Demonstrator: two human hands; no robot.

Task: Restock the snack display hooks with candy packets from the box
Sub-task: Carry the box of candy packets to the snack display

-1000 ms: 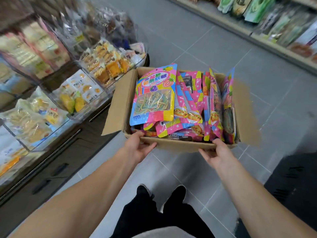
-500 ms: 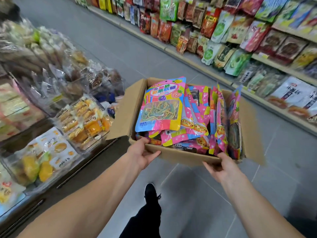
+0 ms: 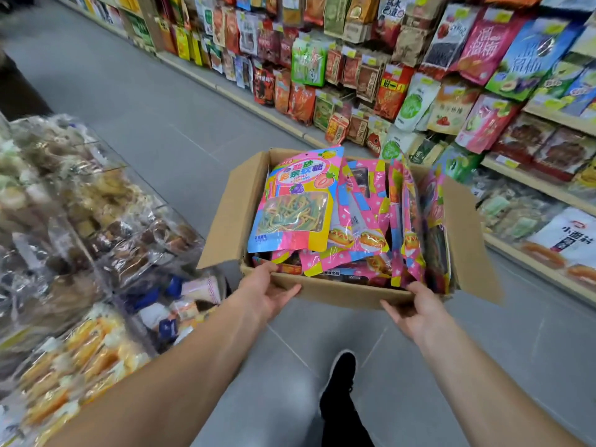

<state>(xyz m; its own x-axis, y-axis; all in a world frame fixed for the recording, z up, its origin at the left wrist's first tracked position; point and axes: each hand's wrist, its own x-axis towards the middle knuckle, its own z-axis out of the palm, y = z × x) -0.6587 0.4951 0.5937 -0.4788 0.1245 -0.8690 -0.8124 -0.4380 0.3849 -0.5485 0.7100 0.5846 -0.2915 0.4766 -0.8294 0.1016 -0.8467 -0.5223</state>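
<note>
I carry an open cardboard box (image 3: pixel 342 290) in front of me above the aisle floor. It is packed with pink, blue and yellow candy packets (image 3: pixel 298 201), several standing upright, the biggest one leaning at the front left. My left hand (image 3: pixel 266 290) grips the box's near left corner, thumb over the rim. My right hand (image 3: pixel 416 309) holds the near right corner, fingers curled under the bottom edge. The fingertips of both hands are hidden beneath the box.
Wall shelves and hooks full of snack bags (image 3: pixel 403 79) run along the right. Clear bins of wrapped sweets (image 3: pixel 80 221) line the left side. Grey tiled floor (image 3: pixel 145 101) stretches ahead between them. My dark shoe (image 3: pixel 342 372) steps forward below the box.
I have walked on with the box and my view has swung up and to the right. The snack wall now fills the right side. Both hands keep the same hold.
</note>
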